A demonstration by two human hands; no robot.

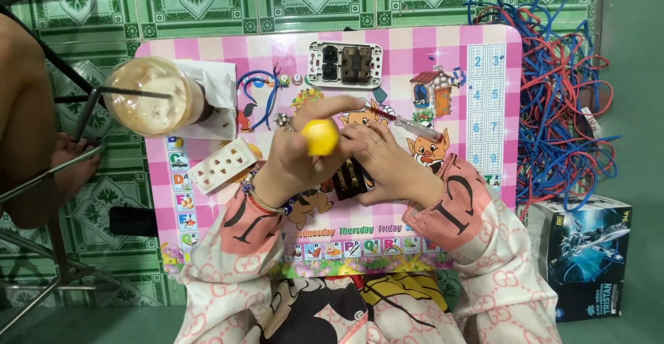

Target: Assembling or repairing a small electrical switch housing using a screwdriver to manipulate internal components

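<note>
My left hand point(294, 160), with beaded bracelets on the wrist, is closed around a screwdriver with a round yellow handle point(320, 137), the handle end pointing up at the camera. My right hand point(389, 169) grips a small black switch module point(348, 182) against the pink checkered table point(453, 46). The screwdriver's tip is hidden between the two hands, just above the module. Both hands touch each other over the table's middle.
A white and grey socket frame point(344, 64) lies at the table's far edge, a white socket plate point(223, 166) at the left, a clear tester screwdriver point(417, 130) by my right hand. An iced drink cup point(149, 95) stands far left. Tangled red and blue wires point(560, 88) and a dark box point(588, 254) sit right. Another person's foot point(72, 164) is at the left.
</note>
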